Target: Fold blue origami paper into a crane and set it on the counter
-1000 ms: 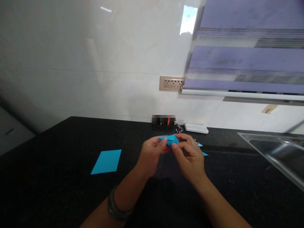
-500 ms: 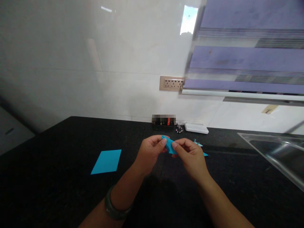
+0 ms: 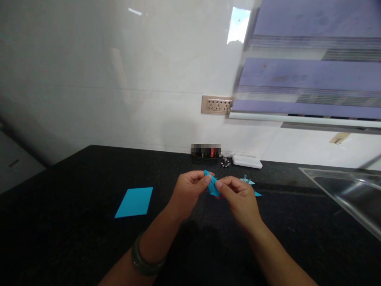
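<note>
Both hands meet over the black countertop [image 3: 74, 238] and pinch a small folded blue paper piece [image 3: 212, 184] between them. My left hand [image 3: 188, 193] grips its left side with thumb and fingers closed; a dark bangle sits on that wrist. My right hand [image 3: 240, 200] pinches the right side. Behind my right hand lies another folded blue paper shape [image 3: 249, 184], partly hidden. A flat blue paper sheet [image 3: 134, 201] lies on the counter to the left.
A steel sink [image 3: 345, 194] is set into the counter at the right. Against the white tiled wall stand a small dark device [image 3: 206, 151], a small beaded item [image 3: 225, 161] and a white flat box [image 3: 247, 161]. A wall socket strip [image 3: 216, 105] sits above.
The folded paper has been turned and squeezed narrower between the fingers, and both hands have dropped slightly toward the counter. The flat sheet has not moved.
</note>
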Demonstrator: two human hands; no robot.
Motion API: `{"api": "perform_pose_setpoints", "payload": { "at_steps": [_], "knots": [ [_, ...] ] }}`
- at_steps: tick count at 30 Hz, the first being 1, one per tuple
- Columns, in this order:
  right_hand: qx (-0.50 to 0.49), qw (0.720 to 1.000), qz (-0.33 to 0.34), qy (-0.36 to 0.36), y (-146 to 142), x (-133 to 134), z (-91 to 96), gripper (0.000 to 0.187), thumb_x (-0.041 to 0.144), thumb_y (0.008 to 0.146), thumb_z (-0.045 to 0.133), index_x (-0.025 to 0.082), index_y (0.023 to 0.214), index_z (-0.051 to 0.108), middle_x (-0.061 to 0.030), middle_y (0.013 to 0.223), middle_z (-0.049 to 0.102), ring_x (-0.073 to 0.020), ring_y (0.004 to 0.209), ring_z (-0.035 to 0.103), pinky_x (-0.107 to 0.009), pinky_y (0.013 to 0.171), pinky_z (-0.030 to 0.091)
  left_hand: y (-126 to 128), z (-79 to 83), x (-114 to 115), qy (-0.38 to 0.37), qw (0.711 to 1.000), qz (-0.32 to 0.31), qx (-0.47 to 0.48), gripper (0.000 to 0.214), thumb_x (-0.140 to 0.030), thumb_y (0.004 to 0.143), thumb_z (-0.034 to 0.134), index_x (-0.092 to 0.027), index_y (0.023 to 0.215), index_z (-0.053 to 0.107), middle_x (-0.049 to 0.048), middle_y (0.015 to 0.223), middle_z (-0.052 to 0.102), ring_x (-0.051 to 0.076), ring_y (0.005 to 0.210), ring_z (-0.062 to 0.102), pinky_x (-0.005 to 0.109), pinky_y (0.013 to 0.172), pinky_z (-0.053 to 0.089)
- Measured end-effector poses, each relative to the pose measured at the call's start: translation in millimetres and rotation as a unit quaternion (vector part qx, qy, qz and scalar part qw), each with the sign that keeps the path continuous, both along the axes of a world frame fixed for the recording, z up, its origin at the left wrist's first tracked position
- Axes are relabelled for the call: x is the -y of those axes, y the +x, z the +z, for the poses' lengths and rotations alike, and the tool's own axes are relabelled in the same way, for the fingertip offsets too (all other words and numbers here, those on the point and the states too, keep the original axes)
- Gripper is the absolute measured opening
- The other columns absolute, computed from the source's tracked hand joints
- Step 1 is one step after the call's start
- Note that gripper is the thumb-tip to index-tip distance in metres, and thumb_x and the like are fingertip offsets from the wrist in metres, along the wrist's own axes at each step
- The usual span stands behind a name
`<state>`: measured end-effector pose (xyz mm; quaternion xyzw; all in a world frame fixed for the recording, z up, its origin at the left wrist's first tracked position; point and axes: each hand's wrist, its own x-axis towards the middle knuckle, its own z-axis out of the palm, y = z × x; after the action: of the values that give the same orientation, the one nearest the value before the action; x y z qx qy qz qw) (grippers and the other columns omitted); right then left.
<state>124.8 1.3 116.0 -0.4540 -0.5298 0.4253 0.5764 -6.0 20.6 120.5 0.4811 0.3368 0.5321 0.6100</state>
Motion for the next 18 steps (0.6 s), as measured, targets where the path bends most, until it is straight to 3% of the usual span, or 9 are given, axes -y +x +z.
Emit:
{"api": "perform_pose_setpoints", "payload": {
  "at_steps": [18],
  "knots": [
    [0.060,0.998,0.031,-0.017,4.1,-1.6,1.5,0.021,0.034,0.072,0.058,0.015,0.065,0.059,0.0009,0.053,0.055,-0.0102,0.049,0.049,-0.022,0.047,0.040,-2.1,4.0,-1.1,0.027,0.997,0.056,-0.056,0.015,-0.024,0.064,0.067,-0.012,0.073,0.067,0.0023,0.064,0.064,0.011,0.058,0.054,0.023,0.057,0.043]
  ]
}}
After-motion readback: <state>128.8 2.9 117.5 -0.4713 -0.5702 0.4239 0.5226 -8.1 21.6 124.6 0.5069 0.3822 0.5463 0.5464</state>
